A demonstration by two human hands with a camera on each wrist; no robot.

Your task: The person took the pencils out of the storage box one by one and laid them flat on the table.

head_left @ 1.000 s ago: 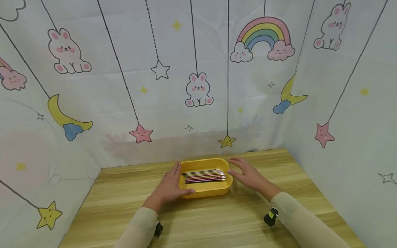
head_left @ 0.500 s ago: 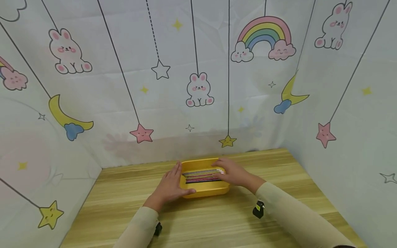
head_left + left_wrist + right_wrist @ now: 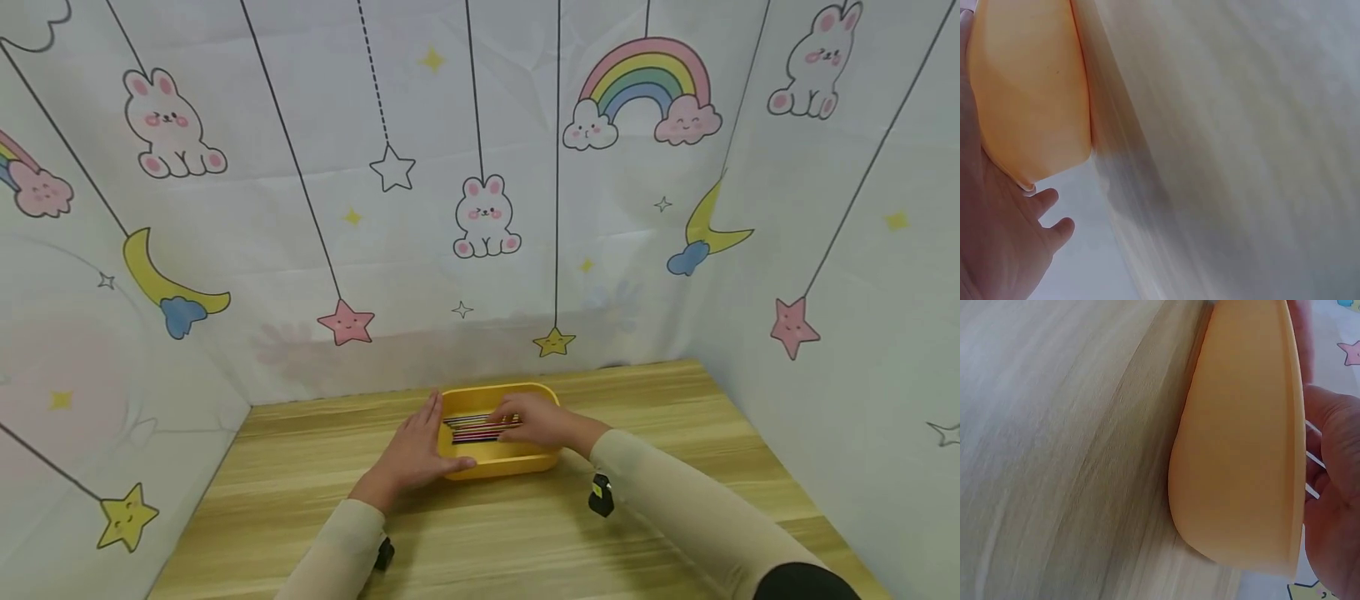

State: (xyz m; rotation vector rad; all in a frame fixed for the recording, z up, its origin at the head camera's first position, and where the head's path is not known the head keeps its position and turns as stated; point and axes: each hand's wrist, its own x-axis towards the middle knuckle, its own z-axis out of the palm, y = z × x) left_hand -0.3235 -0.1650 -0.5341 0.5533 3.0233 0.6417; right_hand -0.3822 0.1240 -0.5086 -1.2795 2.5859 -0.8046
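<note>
A yellow plastic tray (image 3: 498, 468) stands on the table, with several dark, striped pencils (image 3: 471, 430) lying side by side in it. My left hand (image 3: 408, 452) rests against the tray's left end, fingers straight along the side and thumb over the near rim. In the left wrist view that hand (image 3: 1000, 244) lies along the tray wall (image 3: 1032, 94). My right hand (image 3: 542, 422) reaches over the tray's right end, thumb and fingertips at the pencils. In the right wrist view the tray wall (image 3: 1241, 437) hides the fingertips of that hand (image 3: 1341, 481), so whether they pinch a pencil is unclear.
The wood-grain table (image 3: 495, 533) extends around the tray on all sides. White cloth (image 3: 420, 275) printed with rabbits, stars and moons hangs close behind the tray and at both sides. A small black camera (image 3: 600, 496) sits under the right wrist.
From beyond the tray's right rim, my right hand has moved left into the tray, over the pencils' eraser ends toward their middle. My left hand and the tray stay put.
</note>
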